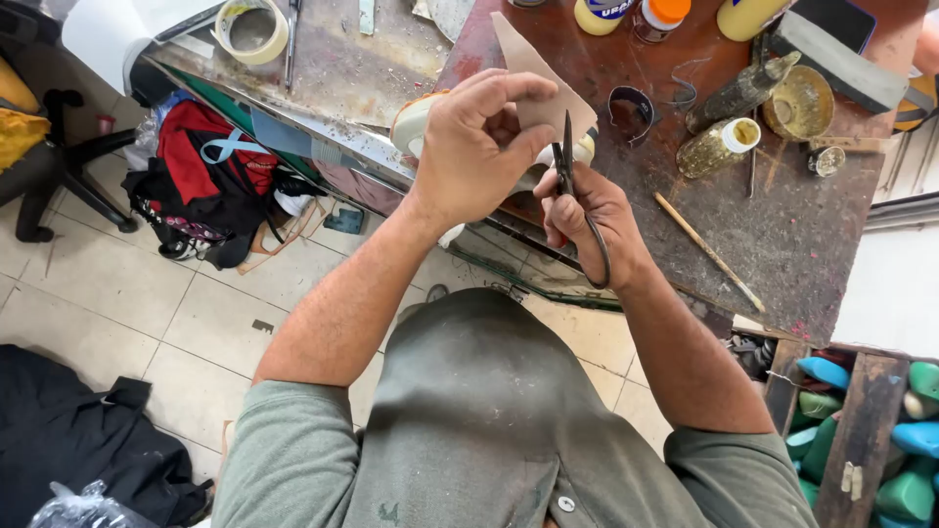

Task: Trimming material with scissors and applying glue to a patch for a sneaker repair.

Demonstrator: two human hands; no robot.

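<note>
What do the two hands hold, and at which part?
The left hand pinches a tan leather piece at its lower edge. The right hand holds black scissors by the handle loops.

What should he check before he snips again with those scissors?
1. Left hand pinches the tan piece firmly: ok.
2. Right hand grips the scissors: ok.
3. Blades meet the piece's edge: cannot tell, the hand hides it.
4. Left fingers are out of the blades' way: cannot tell.
5. Glue bottles on the bench stand apart from the hands: ok.
</note>
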